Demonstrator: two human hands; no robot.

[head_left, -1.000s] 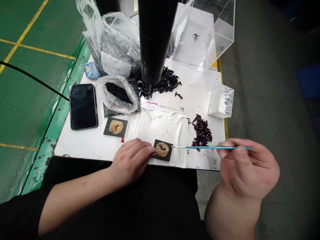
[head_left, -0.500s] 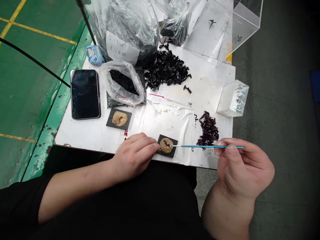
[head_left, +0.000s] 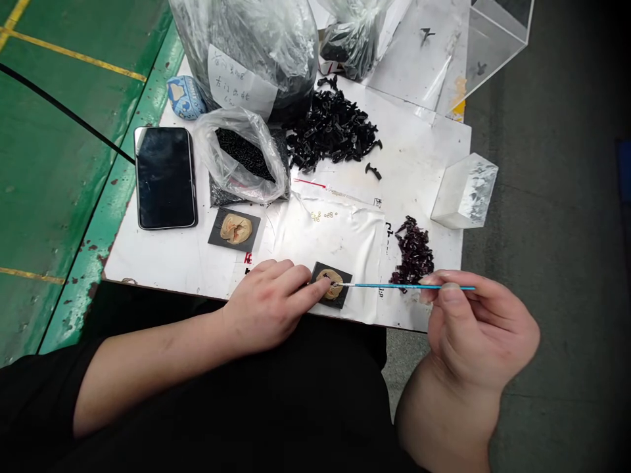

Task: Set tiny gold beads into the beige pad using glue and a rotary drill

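Observation:
My right hand (head_left: 480, 328) pinches a thin blue-handled brush (head_left: 389, 286) between thumb and fingers. The pale tip points left, onto a round tan pad (head_left: 336, 274) on a small black block (head_left: 345, 268). From the other side, my left hand (head_left: 273, 305) stretches its index finger over the pad, the fingertip beside a small dark piece on it. Its other fingers are bent, and its thumb is hidden. A second black block (head_left: 217, 238) with a similar tan pad (head_left: 236, 230) lies farther left. Near my right hand is a heap of small dark-red pieces (head_left: 415, 253).
A phone (head_left: 165, 177), an open bag of black granules (head_left: 241, 157) and a large labelled bag (head_left: 246, 52) stand left and behind. Black clips (head_left: 335, 125) are piled at the back. Tiny rings (head_left: 316, 215) lie on the white sheet (head_left: 330, 243). A clear block (head_left: 466, 190) sits at the right edge.
My left index finger has moved right, from the block's left edge onto the tan pad. The brush tip stays at the pad, my right hand nearly still. The view has shifted slightly.

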